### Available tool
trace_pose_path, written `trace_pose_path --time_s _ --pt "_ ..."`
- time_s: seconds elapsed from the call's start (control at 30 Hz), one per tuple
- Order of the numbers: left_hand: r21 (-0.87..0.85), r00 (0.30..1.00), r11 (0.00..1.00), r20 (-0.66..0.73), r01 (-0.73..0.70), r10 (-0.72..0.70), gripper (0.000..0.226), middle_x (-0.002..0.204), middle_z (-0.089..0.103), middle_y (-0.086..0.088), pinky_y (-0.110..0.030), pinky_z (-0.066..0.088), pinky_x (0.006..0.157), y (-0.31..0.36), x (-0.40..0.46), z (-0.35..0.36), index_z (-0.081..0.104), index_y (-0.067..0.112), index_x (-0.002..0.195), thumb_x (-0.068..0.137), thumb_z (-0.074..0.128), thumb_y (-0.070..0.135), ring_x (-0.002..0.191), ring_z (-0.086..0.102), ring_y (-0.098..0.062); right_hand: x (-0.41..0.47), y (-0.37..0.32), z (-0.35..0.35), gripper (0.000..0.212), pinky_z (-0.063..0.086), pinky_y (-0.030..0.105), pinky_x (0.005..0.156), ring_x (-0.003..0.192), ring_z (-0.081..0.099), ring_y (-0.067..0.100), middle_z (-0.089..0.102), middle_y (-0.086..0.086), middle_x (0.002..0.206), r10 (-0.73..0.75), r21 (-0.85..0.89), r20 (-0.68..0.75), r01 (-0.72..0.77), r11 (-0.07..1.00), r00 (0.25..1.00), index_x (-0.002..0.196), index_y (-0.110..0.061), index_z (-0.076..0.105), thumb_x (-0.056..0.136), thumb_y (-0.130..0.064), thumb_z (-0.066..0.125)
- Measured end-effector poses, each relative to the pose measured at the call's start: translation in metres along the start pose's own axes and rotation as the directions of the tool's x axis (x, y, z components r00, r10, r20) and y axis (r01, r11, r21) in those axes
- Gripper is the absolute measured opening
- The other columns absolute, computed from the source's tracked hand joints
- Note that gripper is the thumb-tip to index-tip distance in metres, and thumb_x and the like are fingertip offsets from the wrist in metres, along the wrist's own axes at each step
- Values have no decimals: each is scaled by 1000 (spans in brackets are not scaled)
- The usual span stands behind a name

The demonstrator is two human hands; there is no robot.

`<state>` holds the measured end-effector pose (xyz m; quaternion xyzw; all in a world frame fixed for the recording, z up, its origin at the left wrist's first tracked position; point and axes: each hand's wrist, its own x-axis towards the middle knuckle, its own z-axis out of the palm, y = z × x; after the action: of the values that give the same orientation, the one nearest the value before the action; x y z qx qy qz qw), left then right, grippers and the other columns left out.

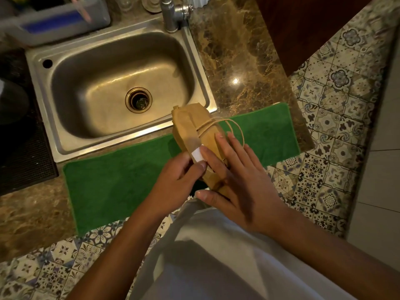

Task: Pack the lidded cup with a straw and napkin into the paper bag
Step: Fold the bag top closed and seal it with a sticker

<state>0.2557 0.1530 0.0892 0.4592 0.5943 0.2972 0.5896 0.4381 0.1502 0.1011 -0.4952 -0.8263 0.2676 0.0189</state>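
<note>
A brown paper bag (190,124) with twine handles stands on the green mat (121,187), its top folded shut. A strip of clear tape with a white end (197,156) runs down the bag's folded top. My left hand (175,182) pinches that white end between thumb and forefinger. My right hand (236,180) lies flat against the bag's right side, fingers spread, thumb under the near edge. The cup, straw and napkin are hidden from view.
A steel sink (121,83) with a faucet (173,14) lies just behind the mat, set in a brown marble counter (242,68). A grey bin (54,20) sits at the back left. A black ribbed mat (23,152) is at the left. Patterned floor tiles (337,118) lie right.
</note>
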Motion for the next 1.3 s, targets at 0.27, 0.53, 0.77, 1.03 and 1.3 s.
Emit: trace_pose_path --time_s 0.27,0.53,0.77,1.03,1.3 --pt "25 998 999 43 45 -46 46 96 66 -20 -52 50 77 -7 -8 -2 66 8 102 85 51 48 89 61 -37 12 2 -6 85 23 61 122 157 17 39 26 17 167 31 -182 76 -17 983 997 157 -24 36 94 -78 21" --pt "54 996 996 62 64 -67 19 95 73 1 -29 50 77 2 -4 -13 69 26 98 100 50 28 87 67 -6 -6 -2 -21 70 38 55 115 149 35 37 41 16 160 -6 -101 -84 -2 995 996 144 -21 55 100 -68 27" --pt "301 968 952 249 -50 -27 31 90 72 -1 -37 48 76 24 19 -43 73 19 87 76 52 38 79 62 -12 23 -9 -42 54 34 54 115 148 35 35 45 14 157 -111 -173 -374 48 984 921 137 -22 60 90 -47 65" --pt "663 892 599 374 -449 254 25 94 57 8 -39 48 76 31 26 -80 62 29 92 96 47 49 88 55 -12 78 -1 -54 30 31 54 117 139 45 31 65 1 127 -287 -301 -36 264 917 957 108 -27 77 87 -48 71" --pt "777 927 592 -28 -216 374 52 100 70 4 -44 51 81 8 18 -81 75 22 94 82 53 68 98 59 -19 96 -8 -54 34 37 39 101 117 48 20 63 -4 115 -242 -191 -22 234 953 970 111 -27 71 90 -53 67"
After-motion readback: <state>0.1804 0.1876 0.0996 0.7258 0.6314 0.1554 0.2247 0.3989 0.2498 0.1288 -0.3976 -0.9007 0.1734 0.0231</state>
